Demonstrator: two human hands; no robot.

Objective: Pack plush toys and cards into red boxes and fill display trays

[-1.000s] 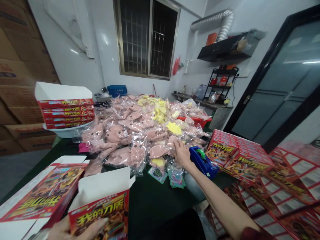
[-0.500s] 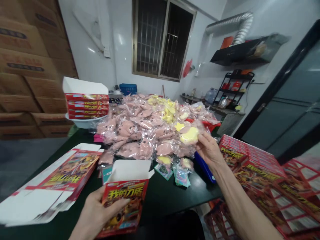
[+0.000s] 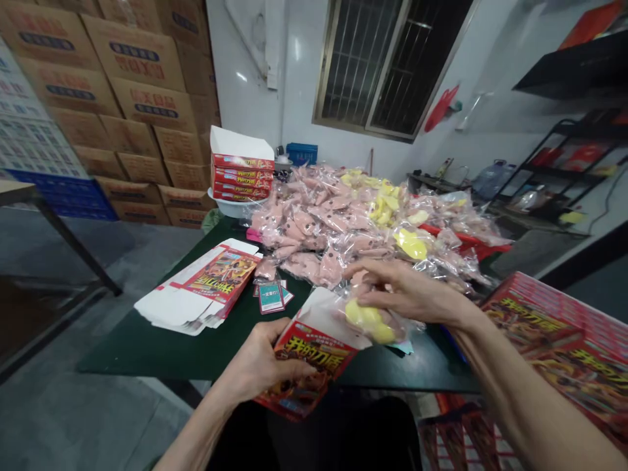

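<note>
My left hand (image 3: 262,363) grips a red printed carton (image 3: 307,366) by its side, thumb across the front. The carton tilts to the right, its white top flap raised. My right hand (image 3: 402,291) pinches a clear plastic packet (image 3: 370,320) with yellow and pink pieces inside, right at the carton's mouth. Whether the packet has entered the carton I cannot tell. Behind my hands rises a heap of similar pink packets (image 3: 338,216), with yellow ones among them. Several small cards (image 3: 271,297) lie on the table left of the carton.
Flat unfolded cartons (image 3: 206,288) are stacked on the dark green table (image 3: 147,350) at left. Behind them, more red boxes (image 3: 243,176) sit on a pale basin (image 3: 233,208). Packed red cartons (image 3: 534,320) stand at right. Brown shipping boxes (image 3: 147,98) line the left wall.
My right hand has brought the plastic packet from the heap's right side down to the carton. The carton has tilted rightward in my left hand. The camera view has swung left.
</note>
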